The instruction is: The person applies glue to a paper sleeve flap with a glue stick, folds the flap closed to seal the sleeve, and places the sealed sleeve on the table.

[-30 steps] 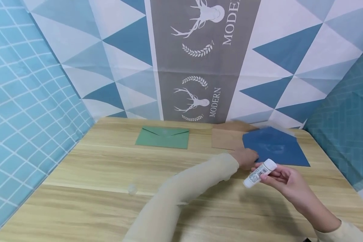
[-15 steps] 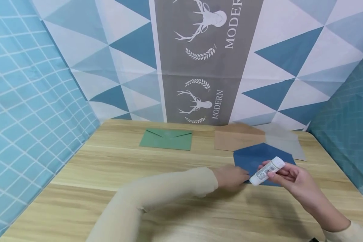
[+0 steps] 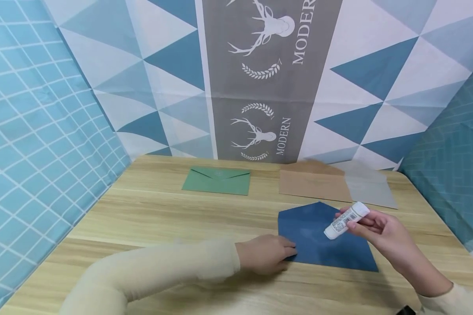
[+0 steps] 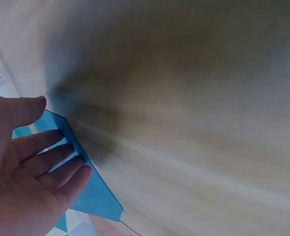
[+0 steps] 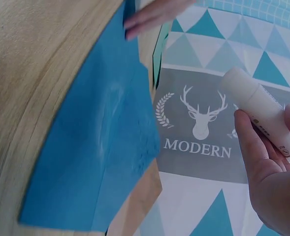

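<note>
A blue envelope [image 3: 319,249] with its pointed flap spread away from the person lies on the wooden table. My left hand [image 3: 266,253] rests its fingertips on the envelope's left edge. Seen from the left wrist, the fingers [image 4: 48,160] are nearly straight and the thumb stands apart. Over the envelope's right half, my right hand [image 3: 390,245] pinches a white glue stick [image 3: 344,221] between thumb and fingers, tilted. In the right wrist view the glue stick [image 5: 258,103] is held beside the envelope, clear of its surface; printed text shows on its side.
A green envelope [image 3: 217,181] with its flap folded down lies at the back left of the table [image 3: 153,218]. At the back right a brown envelope [image 3: 313,183] overlaps a grey one [image 3: 372,186]. Patterned cloth walls [image 3: 260,83] stand behind and at both sides.
My left hand has drawn the blue envelope from the back right toward the front and left, uncovering the brown and grey envelopes. My right hand holds the glue stick in nearly the same place.
</note>
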Tool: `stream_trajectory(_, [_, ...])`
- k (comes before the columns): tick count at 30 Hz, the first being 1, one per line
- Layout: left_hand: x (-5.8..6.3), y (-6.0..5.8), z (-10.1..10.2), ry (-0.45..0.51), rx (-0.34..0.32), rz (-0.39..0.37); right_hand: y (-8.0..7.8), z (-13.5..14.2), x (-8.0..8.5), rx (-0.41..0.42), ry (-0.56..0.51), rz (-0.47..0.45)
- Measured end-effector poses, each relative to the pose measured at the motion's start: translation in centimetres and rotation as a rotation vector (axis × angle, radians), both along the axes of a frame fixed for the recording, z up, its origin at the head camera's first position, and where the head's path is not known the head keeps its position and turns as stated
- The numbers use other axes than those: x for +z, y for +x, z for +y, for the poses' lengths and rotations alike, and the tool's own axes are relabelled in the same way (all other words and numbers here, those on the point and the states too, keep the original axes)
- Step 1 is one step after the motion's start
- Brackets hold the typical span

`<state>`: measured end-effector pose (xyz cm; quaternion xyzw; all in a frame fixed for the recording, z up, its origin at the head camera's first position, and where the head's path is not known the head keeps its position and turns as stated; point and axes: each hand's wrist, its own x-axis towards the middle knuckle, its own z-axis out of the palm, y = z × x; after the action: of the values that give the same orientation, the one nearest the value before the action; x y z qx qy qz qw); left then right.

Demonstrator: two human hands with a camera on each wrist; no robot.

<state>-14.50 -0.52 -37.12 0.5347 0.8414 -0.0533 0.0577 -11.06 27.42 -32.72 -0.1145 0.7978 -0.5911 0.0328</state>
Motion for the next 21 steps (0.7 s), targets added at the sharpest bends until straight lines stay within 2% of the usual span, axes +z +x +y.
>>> stream_trajectory(3, [0.2, 1.1, -1.3, 0.004, -0.002, 0.012, 0.1, -0.1, 0.0, -0.001, 0.0, 0.007])
stream_trajectory(8, [-0.1, 2.7, -3.4, 0.042, -0.028, 0.11, 0.1, -0.2, 0.0, -0.014, -0.001, -0.008])
stream_trajectory(10, [-0.1, 3.2, -4.1, 0.058, -0.029, 0.128, 0.0, -0.2, 0.0, -0.012, -0.009, -0.01])
stream_trajectory(14, [0.2, 3.8, -5.3, 0.065, 0.011, 0.08, 0.1, -0.1, -0.1, 0.007, -0.044, -0.009])
stream_trajectory(17, [0.3, 4.1, -6.3, 0.081, 0.049, 0.018, 0.1, -0.1, -0.1, 0.015, -0.048, -0.011])
stream_trajectory(21, [0.2, 4.3, -7.4, 0.116, 0.075, -0.022, 0.2, -0.2, -0.1, 0.02, -0.037, -0.005])
